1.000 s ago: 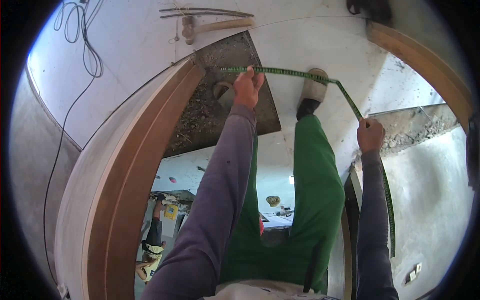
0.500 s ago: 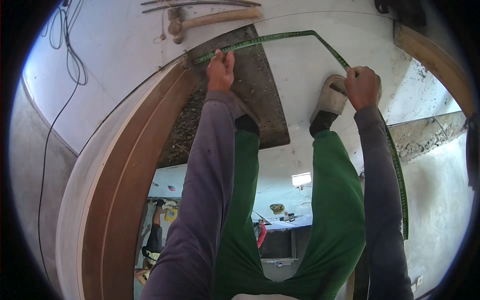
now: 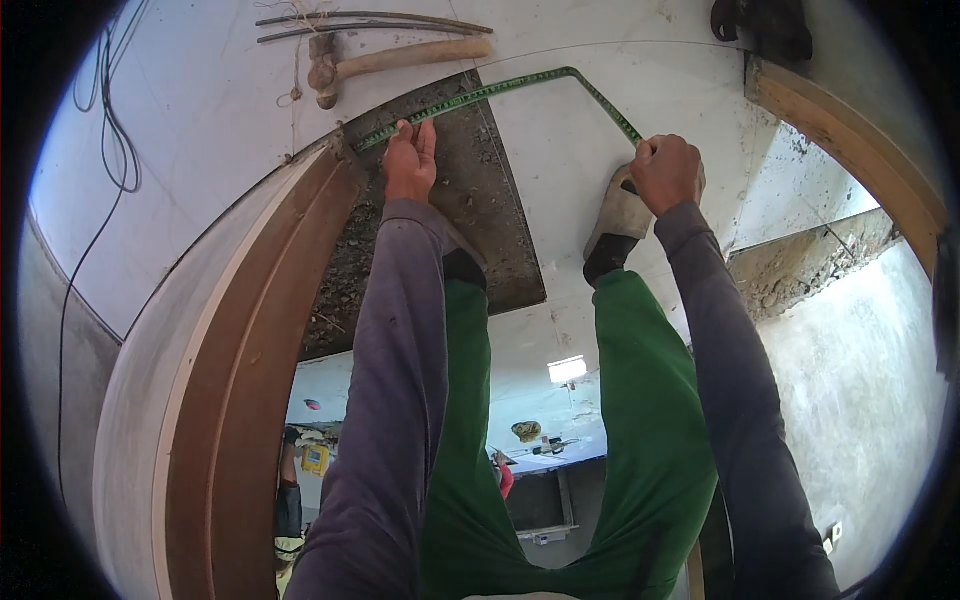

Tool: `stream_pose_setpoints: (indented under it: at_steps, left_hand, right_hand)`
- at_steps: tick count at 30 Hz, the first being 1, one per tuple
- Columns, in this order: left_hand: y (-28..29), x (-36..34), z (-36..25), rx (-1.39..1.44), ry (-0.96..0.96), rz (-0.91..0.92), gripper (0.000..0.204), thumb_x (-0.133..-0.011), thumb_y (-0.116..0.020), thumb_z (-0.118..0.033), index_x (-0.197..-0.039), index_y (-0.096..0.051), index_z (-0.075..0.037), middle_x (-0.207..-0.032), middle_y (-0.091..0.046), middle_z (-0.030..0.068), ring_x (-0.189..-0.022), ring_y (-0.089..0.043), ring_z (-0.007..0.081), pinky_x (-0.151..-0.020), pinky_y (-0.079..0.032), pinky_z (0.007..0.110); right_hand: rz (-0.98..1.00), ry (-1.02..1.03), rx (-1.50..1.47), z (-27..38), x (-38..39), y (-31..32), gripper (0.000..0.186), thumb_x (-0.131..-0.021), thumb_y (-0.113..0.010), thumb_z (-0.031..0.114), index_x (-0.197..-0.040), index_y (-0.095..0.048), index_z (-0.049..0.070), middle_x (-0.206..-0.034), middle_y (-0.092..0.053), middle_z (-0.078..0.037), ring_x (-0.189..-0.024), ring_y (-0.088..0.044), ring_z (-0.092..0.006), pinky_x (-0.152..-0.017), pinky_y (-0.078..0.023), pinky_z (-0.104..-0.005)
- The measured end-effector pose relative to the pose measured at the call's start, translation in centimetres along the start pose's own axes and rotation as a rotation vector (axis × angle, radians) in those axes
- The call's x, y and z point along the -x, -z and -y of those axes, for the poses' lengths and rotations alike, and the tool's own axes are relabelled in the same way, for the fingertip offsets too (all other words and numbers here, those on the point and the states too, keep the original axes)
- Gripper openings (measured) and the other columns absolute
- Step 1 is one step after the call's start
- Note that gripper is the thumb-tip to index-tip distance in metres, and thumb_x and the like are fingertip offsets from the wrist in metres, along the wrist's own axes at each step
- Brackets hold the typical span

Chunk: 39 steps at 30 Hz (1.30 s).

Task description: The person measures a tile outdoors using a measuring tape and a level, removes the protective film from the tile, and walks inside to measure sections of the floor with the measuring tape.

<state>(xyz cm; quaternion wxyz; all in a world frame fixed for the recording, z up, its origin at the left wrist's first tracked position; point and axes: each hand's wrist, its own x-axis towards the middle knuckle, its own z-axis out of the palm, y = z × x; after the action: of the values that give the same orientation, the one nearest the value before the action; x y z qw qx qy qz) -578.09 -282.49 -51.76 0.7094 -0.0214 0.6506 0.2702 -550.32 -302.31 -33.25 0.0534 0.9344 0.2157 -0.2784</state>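
My left hand [image 3: 410, 160] pinches a green measuring tape [image 3: 520, 81] near its left end, which reaches over a dark rough floor patch [image 3: 480, 220] to the foot of the wooden jamb [image 3: 240, 350]. My right hand [image 3: 668, 175] is closed on the same tape to the right, beside my right slipper [image 3: 612, 210]. Between my hands the tape rises into a sharp bend. Beyond it lie a wooden-handled hammer [image 3: 410, 53] and two thin dark rods [image 3: 370, 30] on the white floor.
A coiled black cord [image 3: 120, 150] lies at far left. A second wooden frame piece [image 3: 830, 130] curves along the right, with a rubble strip [image 3: 790, 265] below it. A dark object [image 3: 760, 25] sits at top right. Other people [image 3: 288, 500] show partly at the bottom, below the doorway.
Both my hands have moved leftward, the right one also farther forward. The tape's left end now meets the jamb, and its bend has shifted left and higher in the view.
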Motion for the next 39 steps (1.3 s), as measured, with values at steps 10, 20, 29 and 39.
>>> stream_pose_setpoints:
  at_steps: [10,20,29,39]
  left_hand:
    - [0.1,0.3,-0.2,-0.091,0.055,0.087,0.054,-0.108,-0.048,-0.021,-0.153,-0.027,0.0,-0.146,-0.041,0.0203,-0.136,-0.048,0.0367,-0.117,-0.051,0.041]
    - [0.8,-0.7,0.3,-0.079,0.008,0.021,0.023,-0.108,-0.051,-0.018,-0.121,-0.05,0.001,-0.12,-0.059,0.0161,-0.118,-0.063,0.032,-0.1,-0.059,0.037]
    - [0.4,0.1,1.0,0.007,0.048,-0.018,0.049,-0.107,-0.051,-0.017,-0.148,-0.03,0.0,-0.137,-0.05,0.0191,-0.127,-0.056,0.0358,-0.109,-0.056,0.042]
    - [0.8,3.9,1.7,-0.095,0.041,0.069,0.047,-0.107,-0.053,-0.018,-0.143,-0.035,0.007,-0.139,-0.049,0.0196,-0.125,-0.057,0.0365,-0.111,-0.054,0.044]
  right_hand:
    - [0.067,-0.069,0.03,1.2,0.1,0.2,0.027,-0.088,-0.063,0.024,-0.079,-0.073,0.001,-0.082,-0.071,-0.023,-0.08,-0.071,-0.0405,-0.076,-0.057,-0.0495]
    - [0.061,-0.056,0.059,1.0,-0.2,-0.1,0.025,-0.086,-0.063,0.024,-0.079,-0.072,0.002,-0.085,-0.071,-0.022,-0.084,-0.07,-0.0413,-0.077,-0.056,-0.0502]
    - [0.041,-0.041,0.06,0.5,-0.7,-0.1,0.025,-0.086,-0.064,0.025,-0.077,-0.072,0.003,-0.084,-0.071,-0.023,-0.084,-0.07,-0.0421,-0.077,-0.056,-0.051]
    - [0.098,-0.02,0.044,-3.0,2.8,2.0,0.031,-0.085,-0.062,0.027,-0.076,-0.071,0.0,-0.08,-0.068,-0.026,-0.08,-0.068,-0.0466,-0.075,-0.055,-0.0527]
